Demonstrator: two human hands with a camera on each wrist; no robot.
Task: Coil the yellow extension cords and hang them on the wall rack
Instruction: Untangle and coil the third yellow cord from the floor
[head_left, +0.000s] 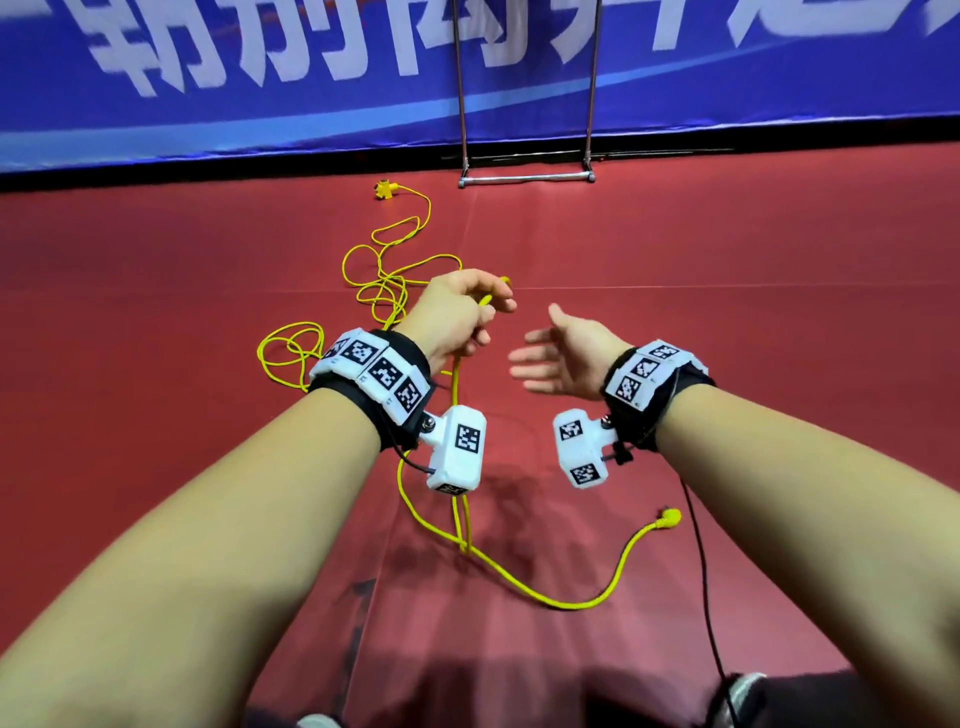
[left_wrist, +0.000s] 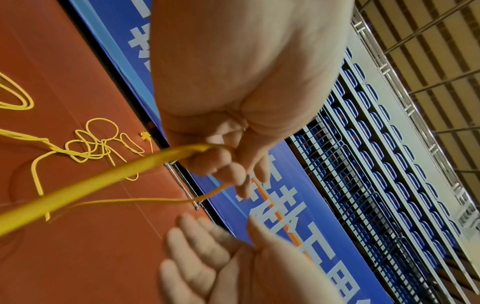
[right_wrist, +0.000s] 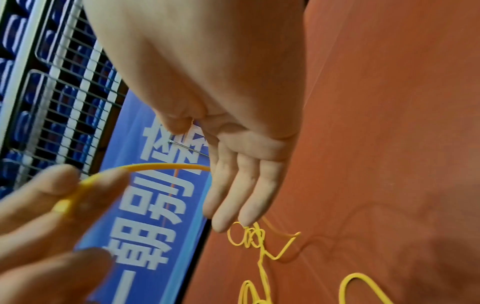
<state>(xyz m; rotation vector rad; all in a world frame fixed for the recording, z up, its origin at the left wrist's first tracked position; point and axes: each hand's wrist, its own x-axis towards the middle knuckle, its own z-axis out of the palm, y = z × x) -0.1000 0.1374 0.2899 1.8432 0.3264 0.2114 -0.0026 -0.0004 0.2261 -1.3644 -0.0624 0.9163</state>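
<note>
- Grip: left hand (head_left: 457, 317) has fingers curled round the yellow cord (head_left: 465, 525), holding a bend or two of it; strands hang down from the fist toward the floor. Right hand (head_left: 563, 358) is flat, fingers straight, holding nothing, just beside the left hand w/ a gap between.
- Where the cord is: most of it lies loose on the floor beyond the left hand, in a messy pile (head_left: 382, 283). The socket end (head_left: 385, 189) sits farthest from the hand, near the rack foot. The plug end (head_left: 670, 516) lies on the floor nearer the person than the left hand, off to the right side.
- Risk 1: pile loops cross each other; pulling fast thru the left hand could prob. cinch a knot.
- Risk 2: strands below the left hand cross at the floor; a twist may get wound into the coil.
- Risk 3: grip looks light, so loops could slip out when the right hand feeds more in.
- Risk 4: hanging strands run close by the left wrist camera box (head_left: 460, 449); could snag.
- Surface: red mat floor (head_left: 727, 312), seams visible.
- Room: blue banner (head_left: 260, 104) w/ white letters along the edge beyond the pile; metal rack (head_left: 524, 176) stands against it; blue seats (left_wrist: 369, 144) behind a railing, wrist views only.
</note>
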